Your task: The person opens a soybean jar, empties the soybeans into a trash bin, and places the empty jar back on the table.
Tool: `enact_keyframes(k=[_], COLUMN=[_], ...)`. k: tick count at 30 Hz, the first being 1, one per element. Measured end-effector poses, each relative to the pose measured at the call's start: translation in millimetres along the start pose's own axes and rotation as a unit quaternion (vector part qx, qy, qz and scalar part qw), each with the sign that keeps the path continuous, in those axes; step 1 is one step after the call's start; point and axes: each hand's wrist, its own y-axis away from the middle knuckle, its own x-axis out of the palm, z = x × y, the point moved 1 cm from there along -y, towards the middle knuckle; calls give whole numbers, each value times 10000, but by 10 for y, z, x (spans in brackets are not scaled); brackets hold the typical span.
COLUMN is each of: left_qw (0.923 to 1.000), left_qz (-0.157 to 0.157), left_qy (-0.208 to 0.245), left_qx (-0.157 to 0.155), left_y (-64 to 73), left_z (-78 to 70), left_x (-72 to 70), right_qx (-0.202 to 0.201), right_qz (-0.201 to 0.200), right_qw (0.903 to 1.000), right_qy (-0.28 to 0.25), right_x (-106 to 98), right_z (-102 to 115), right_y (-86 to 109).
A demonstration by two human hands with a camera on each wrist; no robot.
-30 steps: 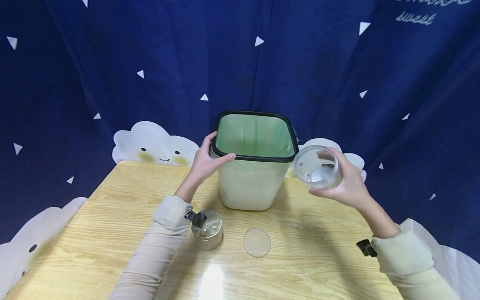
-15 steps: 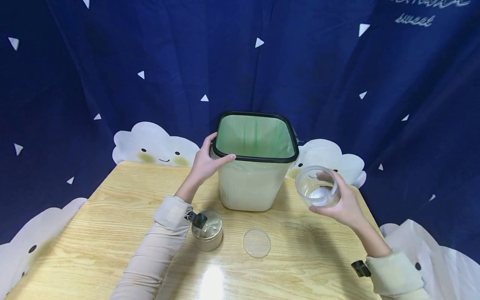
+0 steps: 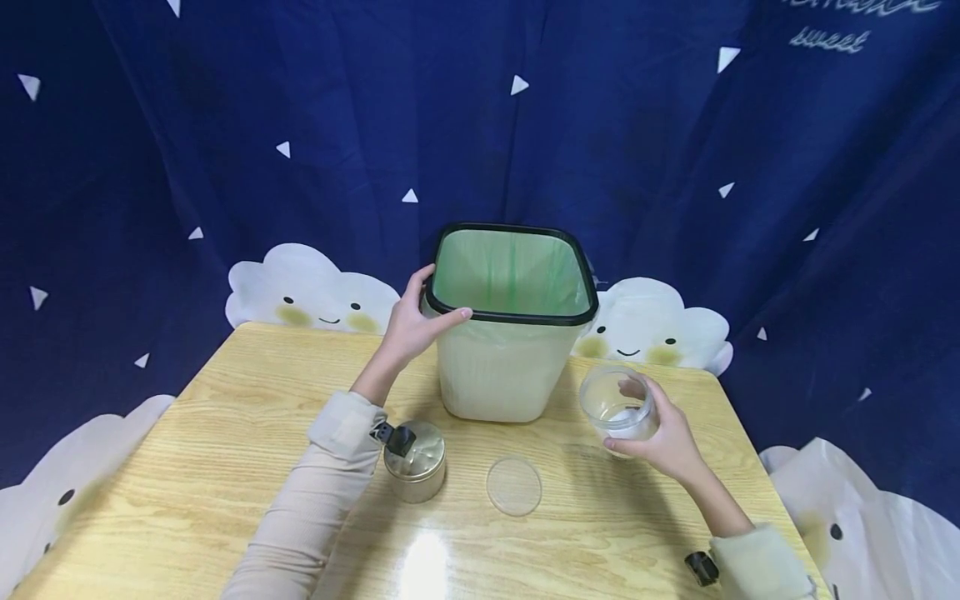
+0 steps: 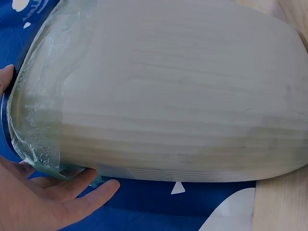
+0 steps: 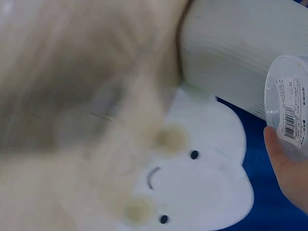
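Note:
A pale trash bin (image 3: 498, 379) with a black rim and a green liner bag stands on the table. My left hand (image 3: 408, 327) grips its left corner, thumb over the front rim and fingers along the side; the left wrist view shows the fingers (image 4: 89, 197) against the bin and liner. My right hand (image 3: 670, 440) holds a clear round plastic tub (image 3: 617, 398), mouth tilted up, low over the table to the right of the bin. A white barcode label (image 5: 291, 111) shows on the tub's base in the right wrist view.
A clear round lid (image 3: 513, 487) lies flat in front of the bin. Beside my left wrist stands a round metal tin (image 3: 420, 479) with its lid on. Behind the wooden table (image 3: 285, 425) hangs a blue curtain (image 3: 480, 125) with clouds and triangles.
My right hand has brought the plastic tub down and slightly left, from beside the bin's rim to low over the table. The left hand and bin have not moved.

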Motion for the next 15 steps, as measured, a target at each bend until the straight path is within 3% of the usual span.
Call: enact_keyframes(k=[15], left_qw=[10000], left_qz=[-23], left_qy=[76], left_qx=[33], left_y=[-7], left_z=[-3], left_x=[13], right_qx=[1071], right_qz=[610], right_qw=[9922], right_qy=[-201], right_x=[357], right_z=[-439], right_y=[295])
